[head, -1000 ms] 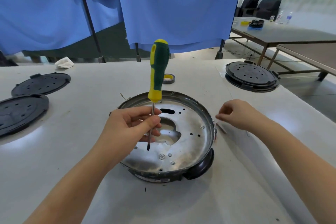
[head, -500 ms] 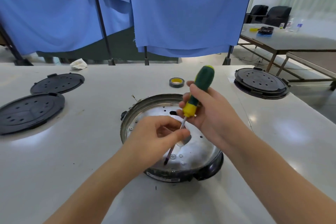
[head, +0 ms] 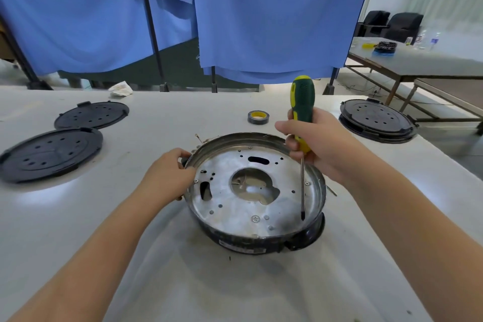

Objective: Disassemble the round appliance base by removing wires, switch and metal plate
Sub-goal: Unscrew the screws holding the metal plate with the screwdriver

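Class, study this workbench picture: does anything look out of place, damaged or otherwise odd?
Yes. A crumpled white wad lies at the grey table's far edge, away from the work. Loose small metal bits lie by the round metal appliance base's rim, and dark smudges mark the base's near side.

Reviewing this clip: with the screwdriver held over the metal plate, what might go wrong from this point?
The right hand holds the green-and-yellow screwdriver upright with its tip near the round silver metal plate's edge; it may slip off a screw and scratch the plate. The left hand grips the thin rim of the round appliance base, whose edge could cut the fingers if the base twists.
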A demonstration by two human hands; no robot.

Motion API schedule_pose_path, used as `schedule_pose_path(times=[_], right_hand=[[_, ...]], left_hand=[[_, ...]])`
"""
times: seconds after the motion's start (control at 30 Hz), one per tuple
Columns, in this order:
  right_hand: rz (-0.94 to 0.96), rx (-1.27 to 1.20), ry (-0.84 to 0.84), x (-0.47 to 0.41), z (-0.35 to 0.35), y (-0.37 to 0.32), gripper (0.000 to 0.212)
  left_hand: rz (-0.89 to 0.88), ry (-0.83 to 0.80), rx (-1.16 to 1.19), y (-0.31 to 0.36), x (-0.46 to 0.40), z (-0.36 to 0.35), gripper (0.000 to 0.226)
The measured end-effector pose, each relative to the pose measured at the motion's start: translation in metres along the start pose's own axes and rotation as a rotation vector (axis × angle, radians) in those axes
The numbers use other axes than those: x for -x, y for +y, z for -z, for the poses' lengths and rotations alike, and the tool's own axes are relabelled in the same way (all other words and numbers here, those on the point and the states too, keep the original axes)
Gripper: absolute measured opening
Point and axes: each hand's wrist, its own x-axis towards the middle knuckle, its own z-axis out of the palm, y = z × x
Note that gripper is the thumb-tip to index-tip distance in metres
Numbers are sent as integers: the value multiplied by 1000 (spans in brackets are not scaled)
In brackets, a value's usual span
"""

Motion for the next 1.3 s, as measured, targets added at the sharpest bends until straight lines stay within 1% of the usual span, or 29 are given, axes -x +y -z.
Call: schedule_pose_path(times=[0.13,0.2,0.27,0.4,0.53,0.67,0.77,0.83,0.87,0.93,1.0,1.07,1.13,1.2,1.3], right_hand=[[54,185,29,2,5,-1,23],[73,172,39,2,8,-2,23],[90,122,58,3,11,-4,23],[137,116,128,5,18,-7,25],[225,96,204,9,22,-7,24],[376,11,310,12,22,-9,16],[505,-20,366,14,25,-15,13],[547,41,392,14,30,-17,14],[543,107,407,12,33,-17,13],[473,263,408,7,40,-11,12],[347,400,364,0,43,-1,14],[232,555,316,-7,44,14,19],[138,700,272,-12,43,31,25],[53,828,233,-17,43,47,26],[11,994,264,-21,43,60,25]], left_hand=[[-44,-20,-156,4,9,4,67],[-69,-31,-215,7,15,5,77],[-75,-26,-233,8,22,5,79],[-39,7,-199,5,37,2,74],[-10,3,-88,5,49,0,56],[12,-81,35,6,52,-1,53],[67,-207,120,7,54,-1,38],[94,-254,135,5,55,1,27],[101,-251,122,4,54,3,23],[87,-174,13,0,47,7,23],[68,-53,-122,-3,37,12,41],[46,11,-187,-5,29,13,52],[15,39,-210,-5,23,11,51],[-20,58,-216,-5,19,8,48],[-74,64,-210,-2,13,5,48]])
